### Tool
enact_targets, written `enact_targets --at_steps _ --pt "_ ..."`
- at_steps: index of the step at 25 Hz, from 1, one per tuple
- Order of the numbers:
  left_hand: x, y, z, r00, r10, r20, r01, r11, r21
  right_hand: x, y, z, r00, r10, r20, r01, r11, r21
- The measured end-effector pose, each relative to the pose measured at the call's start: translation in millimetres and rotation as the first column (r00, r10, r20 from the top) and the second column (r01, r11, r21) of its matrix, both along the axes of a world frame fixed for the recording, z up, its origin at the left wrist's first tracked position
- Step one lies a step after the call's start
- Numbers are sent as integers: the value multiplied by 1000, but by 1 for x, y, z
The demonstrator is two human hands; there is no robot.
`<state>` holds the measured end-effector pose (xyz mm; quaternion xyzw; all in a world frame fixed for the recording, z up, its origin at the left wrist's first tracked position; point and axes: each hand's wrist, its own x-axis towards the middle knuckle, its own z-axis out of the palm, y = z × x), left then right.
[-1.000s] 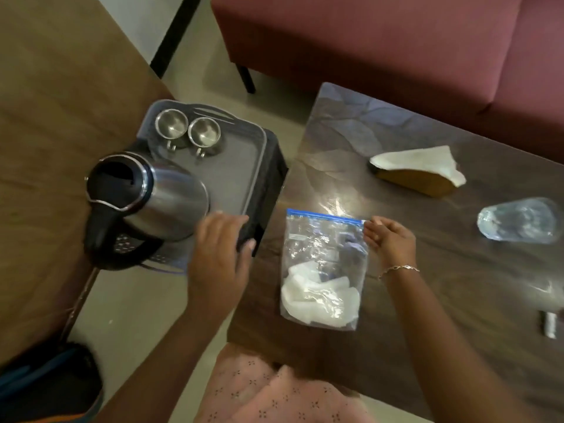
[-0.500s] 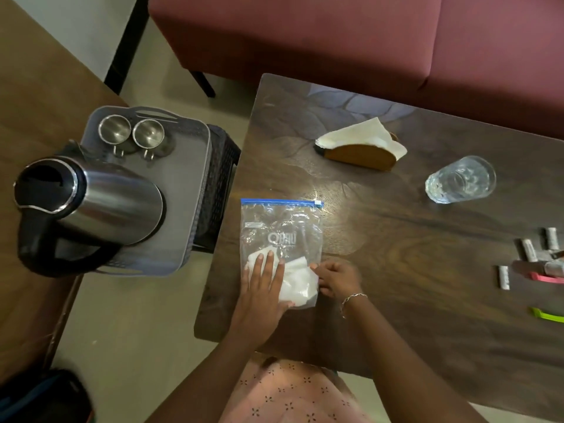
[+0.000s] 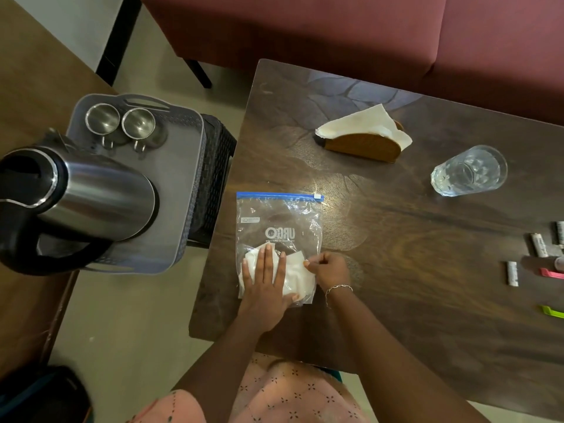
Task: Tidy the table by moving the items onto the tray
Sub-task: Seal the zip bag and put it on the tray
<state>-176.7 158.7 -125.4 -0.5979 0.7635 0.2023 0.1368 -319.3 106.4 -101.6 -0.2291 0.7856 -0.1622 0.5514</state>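
A clear zip bag (image 3: 279,227) with a blue seal and white pads inside lies flat on the dark wooden table (image 3: 396,254). My left hand (image 3: 267,282) presses flat on the bag's lower part, fingers straight. My right hand (image 3: 331,270) pinches the bag's right edge with curled fingers. To the left, a grey tray (image 3: 183,184) on a dark crate holds a steel kettle (image 3: 79,199) and two steel cups (image 3: 120,122).
On the table stand a wooden napkin holder (image 3: 364,145) and a drinking glass (image 3: 470,170). Small white tubes (image 3: 512,273) and pink and green clips (image 3: 552,293) lie at the right edge. A maroon sofa (image 3: 335,35) runs behind the table.
My left hand left the tray side and came down flat on the bag. My right hand slid from the bag's top corner to its lower right edge. The view shifted right.
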Motion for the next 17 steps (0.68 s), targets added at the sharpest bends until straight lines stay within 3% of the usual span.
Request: enact_targets --at_steps 3,9,13,17 --pt "-2 -2 2 1000 -6 18 6 1000 13 3 -1 9 999 26 -34 -28 998 -62" --pt "1 -13 61 969 213 -127 -226 969 -103 4 -13 70 980 149 -135 -186 925 -331" --pt "1 -39 123 889 286 -358 -362 918 -165 -18 -19 128 913 226 -340 -391 724 -569" --pt "-12 -83 209 617 294 -730 -516 851 -94 -53 -28 195 845 237 -480 -533 451 -716"
